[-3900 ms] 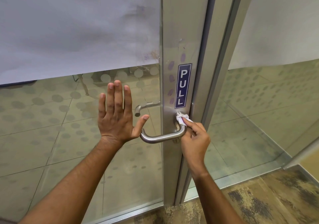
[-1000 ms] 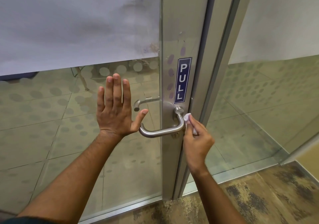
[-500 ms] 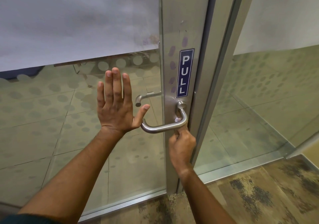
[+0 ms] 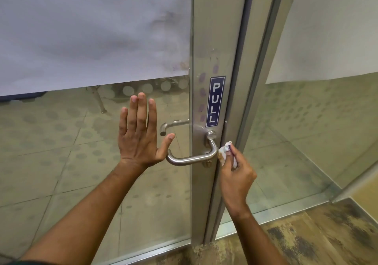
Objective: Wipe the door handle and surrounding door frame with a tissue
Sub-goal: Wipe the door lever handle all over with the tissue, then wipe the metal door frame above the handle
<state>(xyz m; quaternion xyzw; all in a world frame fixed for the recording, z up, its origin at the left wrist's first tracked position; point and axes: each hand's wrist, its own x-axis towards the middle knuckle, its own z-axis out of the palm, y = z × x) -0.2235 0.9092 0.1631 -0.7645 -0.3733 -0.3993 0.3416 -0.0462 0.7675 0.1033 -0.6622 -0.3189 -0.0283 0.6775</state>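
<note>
**One word on the door: PULL**

The only readable text is the word "PULL", printed in white capital letters stacked one above the other on a narrow dark-blue rectangular sticker with a thin pale border (image 4: 214, 101). The sticker stands upright on the brushed silver metal door stile (image 4: 212, 39), just above the round base of the curved steel lever handle (image 4: 192, 158). No brand, number or other label can be read anywhere else in the view.
</note>
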